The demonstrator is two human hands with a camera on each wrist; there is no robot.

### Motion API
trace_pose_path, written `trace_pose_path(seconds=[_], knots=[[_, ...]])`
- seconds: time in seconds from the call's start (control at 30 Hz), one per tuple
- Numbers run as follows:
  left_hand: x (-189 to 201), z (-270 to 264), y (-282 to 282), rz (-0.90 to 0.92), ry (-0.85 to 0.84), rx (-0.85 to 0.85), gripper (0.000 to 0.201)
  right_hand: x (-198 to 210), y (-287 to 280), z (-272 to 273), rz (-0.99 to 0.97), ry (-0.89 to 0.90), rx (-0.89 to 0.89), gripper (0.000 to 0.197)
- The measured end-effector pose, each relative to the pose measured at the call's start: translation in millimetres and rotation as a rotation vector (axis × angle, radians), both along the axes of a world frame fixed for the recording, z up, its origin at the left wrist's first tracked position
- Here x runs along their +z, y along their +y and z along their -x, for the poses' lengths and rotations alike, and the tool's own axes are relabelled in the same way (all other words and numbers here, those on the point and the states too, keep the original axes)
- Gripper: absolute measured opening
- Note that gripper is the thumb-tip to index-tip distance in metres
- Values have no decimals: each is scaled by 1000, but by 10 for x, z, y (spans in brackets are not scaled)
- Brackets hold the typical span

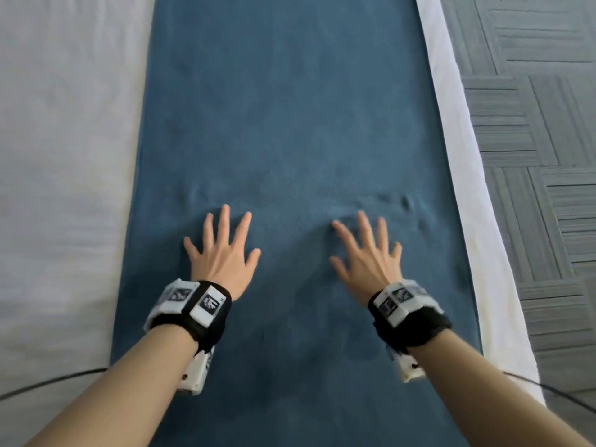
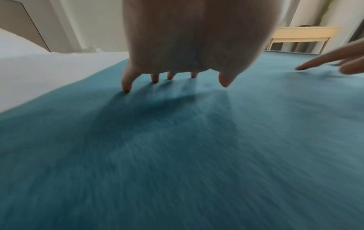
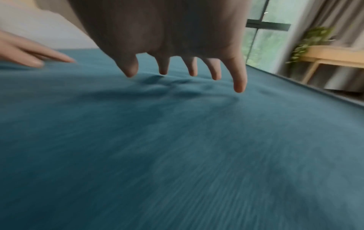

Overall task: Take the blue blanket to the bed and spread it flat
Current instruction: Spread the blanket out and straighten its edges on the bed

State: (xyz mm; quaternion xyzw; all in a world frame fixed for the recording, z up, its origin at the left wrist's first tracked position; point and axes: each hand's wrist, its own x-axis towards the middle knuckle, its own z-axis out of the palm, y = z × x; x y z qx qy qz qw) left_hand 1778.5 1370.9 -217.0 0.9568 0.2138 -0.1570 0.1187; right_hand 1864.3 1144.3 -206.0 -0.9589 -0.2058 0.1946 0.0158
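The blue blanket (image 1: 290, 108) lies as a long strip along the right side of the white bed (image 1: 64, 124). My left hand (image 1: 222, 250) is over the blanket with fingers spread and straight, palm down. My right hand (image 1: 367, 253) is beside it, also spread and palm down. Small wrinkles (image 1: 396, 201) sit just beyond the right hand's fingertips. In the left wrist view the left hand (image 2: 173, 77) has its fingertips on the blanket (image 2: 177, 155). In the right wrist view the right hand (image 3: 187, 73) hovers with fingertips at the blanket (image 3: 177, 155). Both hands hold nothing.
The bed's white sheet edge (image 1: 461, 156) runs along the blanket's right side, with grey patterned carpet (image 1: 532, 124) beyond it. A wooden bench (image 2: 301, 35) stands past the bed. A window (image 3: 263, 38), curtain and green plant (image 3: 313, 42) lie to the right.
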Motion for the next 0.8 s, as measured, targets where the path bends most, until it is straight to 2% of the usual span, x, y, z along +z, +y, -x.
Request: trace_pose_path(seconds=[0.1,0.17,0.37,0.47,0.53,0.63,0.73,0.8], knots=[[42,383,-441,26,-42,-163,67,0,52,691,-52,60,151,71],[45,701,-640,38,9,-212,66,-23,-53,994,-27,85,145,74],[159,1403,-535,-32,104,-72,68,39,-714,1275,117,62,-141,74],[196,1613,-534,-55,131,19,70,148,-887,1474,137,40,-188,77],[264,1706,-661,-56,107,7,72,199,-938,1659,94,23,-124,81],[300,1966,-1008,-47,43,-183,72,216,-964,2082,85,57,124,84],[314,2272,-1239,-69,53,-260,53,264,-1089,2361,129,100,156,83],[343,2468,-1240,-56,52,-261,52,344,-1178,2442,159,160,138,81]])
